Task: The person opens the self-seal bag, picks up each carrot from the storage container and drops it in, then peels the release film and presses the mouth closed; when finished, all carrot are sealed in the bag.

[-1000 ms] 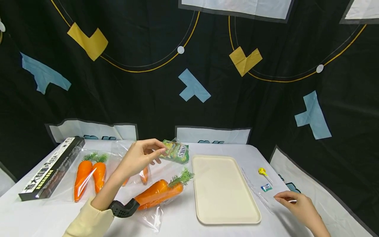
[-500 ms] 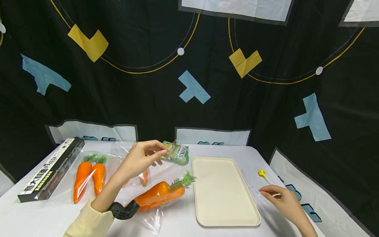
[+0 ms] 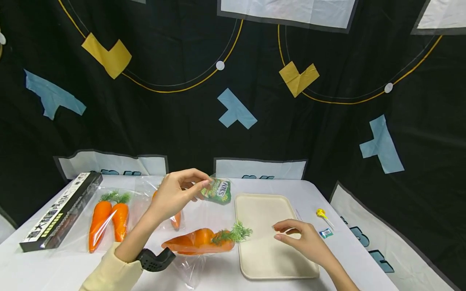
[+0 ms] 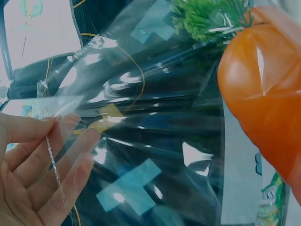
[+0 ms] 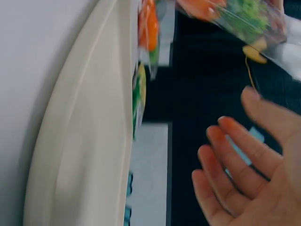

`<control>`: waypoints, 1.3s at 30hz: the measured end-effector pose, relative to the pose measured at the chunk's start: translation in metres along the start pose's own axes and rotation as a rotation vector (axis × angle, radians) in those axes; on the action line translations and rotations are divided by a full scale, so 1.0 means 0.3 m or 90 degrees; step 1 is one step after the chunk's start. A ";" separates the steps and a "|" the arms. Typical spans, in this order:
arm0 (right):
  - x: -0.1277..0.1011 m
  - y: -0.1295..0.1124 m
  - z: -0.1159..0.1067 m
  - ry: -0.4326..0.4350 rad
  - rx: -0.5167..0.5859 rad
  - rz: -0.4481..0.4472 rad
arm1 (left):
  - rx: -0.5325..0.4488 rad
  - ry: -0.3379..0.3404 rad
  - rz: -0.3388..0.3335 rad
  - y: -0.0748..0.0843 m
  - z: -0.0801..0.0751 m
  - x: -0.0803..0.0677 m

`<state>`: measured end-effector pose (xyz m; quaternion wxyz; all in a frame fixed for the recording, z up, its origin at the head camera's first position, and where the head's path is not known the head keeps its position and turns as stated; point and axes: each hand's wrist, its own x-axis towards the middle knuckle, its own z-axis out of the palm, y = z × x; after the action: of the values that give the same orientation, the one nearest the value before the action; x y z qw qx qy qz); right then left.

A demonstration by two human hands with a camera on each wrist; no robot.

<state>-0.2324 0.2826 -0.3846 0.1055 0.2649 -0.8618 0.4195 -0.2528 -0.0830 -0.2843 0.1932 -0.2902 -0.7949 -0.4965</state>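
Note:
In the left wrist view, my left hand (image 4: 42,169) pinches the edge of a clear plastic bag (image 4: 164,94) between thumb and fingers. Orange carrots (image 3: 200,241) with green tops are inside it, hanging low over the table in the head view. My right hand (image 3: 303,238) is above the cream tray (image 3: 269,262), its fingers relaxed and nothing between them. In the right wrist view the fingers of that hand (image 5: 254,174) are spread apart, and part of the bagged carrots (image 5: 202,7) shows beyond them.
Left of the bag lie two carrots (image 3: 120,222) in clear wrap and a black pasta box (image 3: 62,214). A green FOX'S packet (image 3: 220,190) lies behind. A yellow lollipop (image 3: 321,213) and a small wrapped candy (image 3: 326,233) lie right of the tray.
My right hand has moved left, from beside the candy to over the tray. The left hand stays nearly in place; the bagged carrots have swung, their tops shifting right and down.

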 end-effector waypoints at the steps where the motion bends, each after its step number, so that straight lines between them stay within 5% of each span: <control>1: 0.007 -0.014 0.014 -0.017 0.020 -0.015 | -0.007 0.007 0.006 0.005 0.003 0.000; 9: 0.036 -0.084 0.099 -0.067 0.093 -0.092 | -0.056 0.058 0.043 0.031 0.031 0.001; 24: 0.152 -0.109 0.166 0.188 0.311 0.053 | -0.125 0.082 0.044 0.034 0.027 -0.003; 32: 0.169 -0.154 0.134 0.271 0.253 -0.025 | -0.185 0.072 0.010 0.008 -0.018 -0.026; 39: 0.170 -0.203 0.112 0.276 0.229 -0.063 | -0.241 0.069 -0.016 -0.006 -0.040 -0.052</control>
<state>-0.2404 0.2066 -0.3444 0.2589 0.2251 -0.7167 0.6071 -0.2420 -0.0988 -0.2896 0.1716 -0.2841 -0.6796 -0.6542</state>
